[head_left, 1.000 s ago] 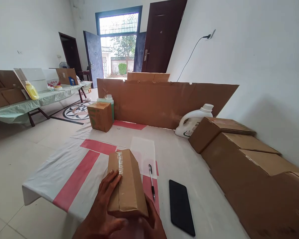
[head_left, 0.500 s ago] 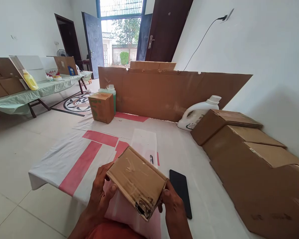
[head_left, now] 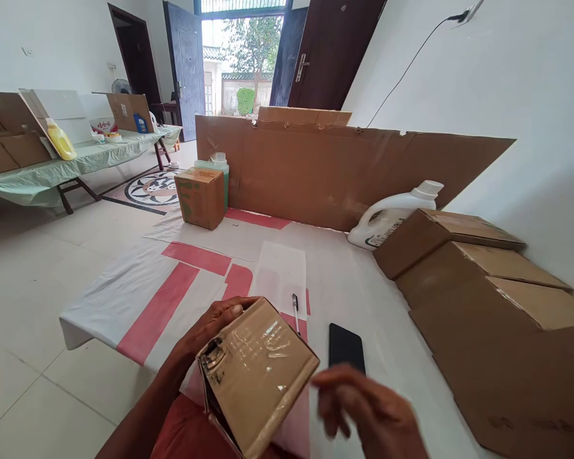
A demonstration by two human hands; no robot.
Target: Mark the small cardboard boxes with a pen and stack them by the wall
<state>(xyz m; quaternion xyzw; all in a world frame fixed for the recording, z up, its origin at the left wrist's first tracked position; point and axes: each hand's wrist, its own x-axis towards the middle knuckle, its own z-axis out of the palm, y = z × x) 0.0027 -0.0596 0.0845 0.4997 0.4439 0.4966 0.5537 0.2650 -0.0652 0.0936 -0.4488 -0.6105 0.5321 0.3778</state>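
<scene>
A small brown cardboard box point(head_left: 263, 370) is tilted close to my body, with shiny tape across its top face. One corner carries a dark, torn-looking patch, and a gap shows along its near left edge. My left hand point(head_left: 222, 322) grips the box at its upper left side, thumb on the edge. To the right of the box, my right hand point(head_left: 363, 408) is in the air, blurred by motion, its fingers loosely bent and apart with nothing between them. Just beyond that hand a black phone point(head_left: 345, 347) lies on the table. A pen point(head_left: 295, 309) rests on the cloth beyond the box.
The table has a white and red cloth point(head_left: 157, 312). Cardboard boxes point(head_left: 488, 319) line its right side beside a white jug point(head_left: 387, 220). A cardboard panel point(head_left: 325, 172) stands across the back. A small carton point(head_left: 201, 197) and a green bottle point(head_left: 226, 178) stand back left.
The box has been turned, so its dark corner now points left instead of toward me. My right hand has let go and moved right; my left hand has slid to the upper side.
</scene>
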